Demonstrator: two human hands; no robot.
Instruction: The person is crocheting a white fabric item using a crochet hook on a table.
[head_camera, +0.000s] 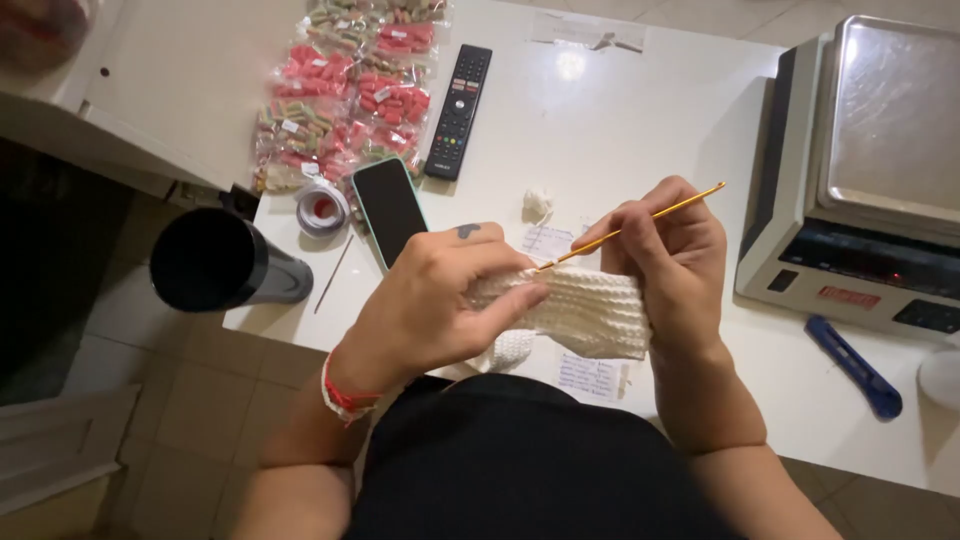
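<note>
Item: white crochet piece (590, 310), held over the table (640, 130) edge. Left hand (440, 300) pinched its edge, keeping stitches taut; right hand (665, 245) gripped the hook (640, 222) pencil-style, tip at the fabric. Phone (388, 205), remote (458, 110) beyond.

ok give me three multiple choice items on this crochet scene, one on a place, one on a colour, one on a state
1. Where does the remote control lie?
A. under the scale
B. beside the candy bags, above the phone
C. on the floor

2. What colour is the crocheted piece?
A. white
B. red
C. blue

3. How is the crochet hook held?
A. lying loose on the table
B. gripped in the right hand, tip at the piece
C. tucked in the left hand

Answers:
1 B, it sits right of the candy bags, past the phone.
2 A, the yarn is white.
3 B, the right hand grips it while the left hand pinches the piece.
</note>
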